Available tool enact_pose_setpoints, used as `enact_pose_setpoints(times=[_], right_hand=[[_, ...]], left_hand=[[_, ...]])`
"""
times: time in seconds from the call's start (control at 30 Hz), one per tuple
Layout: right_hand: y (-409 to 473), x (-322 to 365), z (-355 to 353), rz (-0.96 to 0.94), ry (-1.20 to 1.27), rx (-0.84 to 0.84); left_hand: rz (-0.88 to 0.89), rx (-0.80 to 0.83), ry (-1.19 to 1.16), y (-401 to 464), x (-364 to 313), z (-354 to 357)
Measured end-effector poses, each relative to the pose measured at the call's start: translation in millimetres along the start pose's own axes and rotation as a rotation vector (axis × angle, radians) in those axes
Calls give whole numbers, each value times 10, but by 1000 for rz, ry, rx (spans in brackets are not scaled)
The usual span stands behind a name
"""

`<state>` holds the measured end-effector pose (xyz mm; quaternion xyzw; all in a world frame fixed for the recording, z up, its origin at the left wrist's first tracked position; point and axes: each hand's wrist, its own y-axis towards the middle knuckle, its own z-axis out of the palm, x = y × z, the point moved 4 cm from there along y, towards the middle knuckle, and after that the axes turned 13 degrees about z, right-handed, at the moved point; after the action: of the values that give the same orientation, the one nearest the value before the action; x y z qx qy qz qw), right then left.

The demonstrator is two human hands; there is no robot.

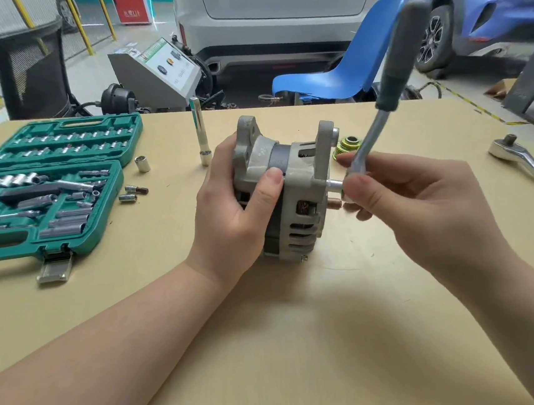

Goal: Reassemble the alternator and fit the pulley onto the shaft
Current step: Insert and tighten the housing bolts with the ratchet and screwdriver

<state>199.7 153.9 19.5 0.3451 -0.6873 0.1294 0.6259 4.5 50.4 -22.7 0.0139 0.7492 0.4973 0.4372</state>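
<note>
The grey alternator (pixel 285 187) lies on its side on the tan table (pixel 271 332). My left hand (pixel 233 202) grips its body, thumb across the housing. A silver socket on a through bolt (pixel 335 185) sticks out of the right end of the housing. My right hand (pixel 422 200) holds the head of a ratchet (pixel 389 92) on that socket, its grey handle slanting up to the right and blurred. The yellow-green pulley (pixel 348 147) rests on the table just behind the alternator, partly hidden by the ratchet.
An open green socket case (pixel 52 187) sits at the left, with loose sockets (pixel 134 190) beside it. A long socket (pixel 201 132) stands upright behind the alternator. A larger chrome ratchet (pixel 528 157) lies at the right edge. A blue chair (pixel 337 65) stands beyond the table.
</note>
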Motion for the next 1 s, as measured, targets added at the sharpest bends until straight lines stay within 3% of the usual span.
enact_pose_setpoints(times=[0.13, 0.3, 0.47, 0.63, 0.77, 0.9, 1.0], right_hand=[[-73, 69, -34, -378, -357, -94], [-189, 45, -24, -635, -561, -244], [-143, 41, 28, -510, -468, -267], [1, 35, 58, -37, -107, -104], [60, 3, 50, 128, 39, -26], [21, 30, 46, 26, 14, 13], [-63, 51, 36, -246, -179, -45]], left_hand=[[-2, -4, 10, 9, -13, -3], [-9, 3, 18, 14, -38, 4], [-29, -10, -7, 4, -48, 26], [-32, -2, -17, -4, -58, 22], [-41, 4, -19, 9, -66, 5], [-60, -3, -15, 11, -50, -10], [-54, -8, 6, 20, -39, -26]])
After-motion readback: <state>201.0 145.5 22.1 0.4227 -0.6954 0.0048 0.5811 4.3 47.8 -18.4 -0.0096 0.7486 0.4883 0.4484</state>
